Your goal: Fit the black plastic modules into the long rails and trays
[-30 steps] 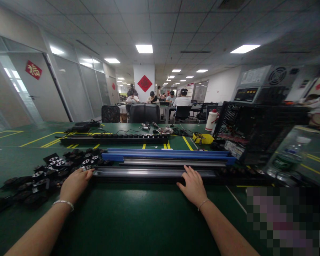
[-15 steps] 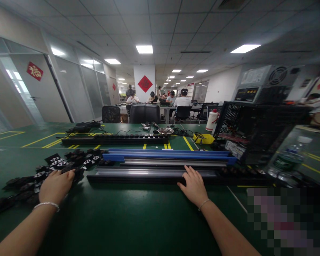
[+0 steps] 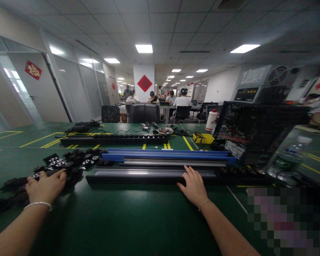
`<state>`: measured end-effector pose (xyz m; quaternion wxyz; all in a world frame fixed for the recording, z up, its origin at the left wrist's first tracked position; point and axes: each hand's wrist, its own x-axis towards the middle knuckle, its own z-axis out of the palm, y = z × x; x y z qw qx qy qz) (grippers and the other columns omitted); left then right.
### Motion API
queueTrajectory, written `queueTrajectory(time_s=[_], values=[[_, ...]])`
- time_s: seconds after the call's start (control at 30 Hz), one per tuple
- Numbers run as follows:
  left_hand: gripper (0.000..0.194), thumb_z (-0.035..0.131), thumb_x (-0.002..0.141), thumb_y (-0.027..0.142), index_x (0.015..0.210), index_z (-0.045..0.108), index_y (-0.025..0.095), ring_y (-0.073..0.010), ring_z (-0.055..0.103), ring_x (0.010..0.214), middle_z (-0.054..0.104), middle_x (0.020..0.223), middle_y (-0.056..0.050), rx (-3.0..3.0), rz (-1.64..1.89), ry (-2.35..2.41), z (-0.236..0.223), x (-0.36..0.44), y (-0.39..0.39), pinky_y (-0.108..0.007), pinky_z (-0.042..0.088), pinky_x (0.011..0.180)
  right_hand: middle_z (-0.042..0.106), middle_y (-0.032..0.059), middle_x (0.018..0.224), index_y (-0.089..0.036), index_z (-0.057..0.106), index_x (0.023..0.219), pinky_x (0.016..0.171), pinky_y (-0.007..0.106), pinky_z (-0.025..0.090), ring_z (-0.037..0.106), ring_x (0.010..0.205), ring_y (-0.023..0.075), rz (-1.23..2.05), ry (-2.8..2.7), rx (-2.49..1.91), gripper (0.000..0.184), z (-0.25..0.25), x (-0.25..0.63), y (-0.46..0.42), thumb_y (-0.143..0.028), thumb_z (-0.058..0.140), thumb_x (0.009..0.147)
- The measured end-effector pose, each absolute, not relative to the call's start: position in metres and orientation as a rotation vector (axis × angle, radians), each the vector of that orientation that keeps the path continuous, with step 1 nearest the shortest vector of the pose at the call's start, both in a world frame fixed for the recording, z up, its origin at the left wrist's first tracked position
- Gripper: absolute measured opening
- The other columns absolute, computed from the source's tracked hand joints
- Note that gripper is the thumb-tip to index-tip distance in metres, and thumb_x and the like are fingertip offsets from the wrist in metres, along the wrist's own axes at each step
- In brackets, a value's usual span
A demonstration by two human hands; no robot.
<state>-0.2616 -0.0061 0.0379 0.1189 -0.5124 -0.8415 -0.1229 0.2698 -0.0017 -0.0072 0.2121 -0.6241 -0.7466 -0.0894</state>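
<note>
– Black rail is lying across the green table, right hand still resting on it, fingers spreading. Anything changing?
– Yep, left hand is sitting over the heap of black parts now, not by the rail's left end like a second ago. Can't tell whether it's pinching one.

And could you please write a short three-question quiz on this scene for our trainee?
1. True or false: the left hand is touching the water bottle.
2. Which hand has its fingers at the nearest long rail: a) left, b) right, c) both?
3. Fill the gap: the tabletop is ____, with yellow lines on it.

Key:
1. False; it is at the pile of black parts.
2. b, the right hand.
3. green
</note>
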Motion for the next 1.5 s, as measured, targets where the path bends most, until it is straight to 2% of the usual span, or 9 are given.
queueTrajectory(time_s=[0.1,0.17,0.33,0.43,0.53,0.7,0.93,1.17,1.5], values=[[0.056,0.033,0.083,0.048,0.129,0.046,0.019,-0.0526,0.019,0.125,0.023,0.143,-0.02,-1.328,-0.552,-2.505,0.041,-0.233,-0.005,-0.061,0.031,0.089,0.042,0.0102,0.137,-0.02,0.058,0.086,0.103,0.046,0.024,0.032,0.128,0.0271,-0.219,-2.055,-1.717,0.022,-0.008,0.268,-0.002,-0.038,0.054,0.075],[0.057,0.034,0.084,0.044,0.132,0.041,0.013,-0.0496,0.016,0.128,0.019,0.145,-0.023,-1.467,-0.608,-2.359,0.04,-0.208,-0.001,-0.06,0.029,0.094,0.045,0.0092,0.135,-0.021,0.059,0.087,0.103,0.045,0.025,0.034,0.127,0.0261,-0.196,-2.029,-1.698,0.024,-0.006,0.269,-0.001,-0.041,0.05,0.077],[0.05,0.033,0.087,0.035,0.128,0.046,0.011,-0.034,0.016,0.136,0.028,0.144,-0.018,-1.828,-0.699,-1.965,0.024,-0.13,0.011,-0.049,0.027,0.104,0.051,0.0132,0.127,-0.017,0.058,0.106,0.099,0.046,0.03,0.038,0.122,0.0267,-0.306,-1.714,-1.775,0.038,0.001,0.293,0.004,-0.04,0.037,0.083],[0.045,0.037,0.087,0.035,0.126,0.05,0.016,-0.0312,0.019,0.135,0.029,0.145,-0.014,-1.997,-0.756,-1.813,0.014,-0.081,0.01,-0.049,0.029,0.104,0.045,0.0183,0.13,-0.012,0.054,0.116,0.097,0.048,0.03,0.034,0.123,0.0318,-0.489,-1.424,-1.894,0.045,0.001,0.32,0.006,-0.038,0.037,0.082],[0.045,0.038,0.087,0.035,0.128,0.048,0.02,-0.0308,0.02,0.136,0.029,0.146,-0.013,-2.094,-0.75,-1.739,0.008,-0.049,0.004,-0.05,0.029,0.104,0.043,0.0221,0.13,-0.008,0.05,0.121,0.094,0.052,0.031,0.034,0.121,0.0361,-0.57,-1.239,-1.989,0.051,-0.004,0.342,0.006,-0.036,0.04,0.079],[0.048,0.037,0.088,0.037,0.133,0.042,0.024,-0.0317,0.02,0.135,0.03,0.145,-0.012,-2.113,-0.654,-1.775,-0.003,-0.045,0.0,-0.054,0.025,0.104,0.044,0.0201,0.128,-0.011,0.054,0.117,0.09,0.05,0.035,0.042,0.112,0.0358,-0.527,-1.203,-2.027,0.048,-0.01,0.35,0.007,-0.032,0.042,0.075],[0.045,0.036,0.088,0.039,0.129,0.047,0.024,-0.031,0.028,0.132,0.04,0.14,-0.011,-2.158,-0.558,-1.845,-0.012,-0.054,-0.001,-0.056,0.024,0.103,0.043,0.0214,0.129,-0.01,0.053,0.119,0.088,0.048,0.037,0.045,0.111,0.0354,-0.412,-1.127,-2.016,0.05,-0.006,0.35,0.009,-0.03,0.046,0.073],[0.041,0.035,0.089,0.038,0.125,0.05,0.024,-0.0281,0.032,0.131,0.044,0.138,-0.008,-2.12,-0.56,-1.825,-0.012,-0.05,-0.004,-0.055,0.025,0.104,0.053,0.0184,0.119,-0.009,0.05,0.121,0.087,0.044,0.039,0.05,0.106,0.0309,-0.4,-1.081,-1.999,0.051,-0.003,0.352,0.008,-0.027,0.047,0.073],[0.042,0.036,0.089,0.037,0.124,0.05,0.019,-0.0281,0.033,0.13,0.048,0.134,-0.009,-2.081,-0.61,-1.763,-0.019,-0.049,-0.006,-0.053,0.025,0.105,0.059,0.0151,0.111,-0.013,0.055,0.115,0.084,0.041,0.041,0.055,0.097,0.0289,-0.362,-1.066,-2.028,0.045,-0.002,0.353,0.009,-0.027,0.046,0.074]])
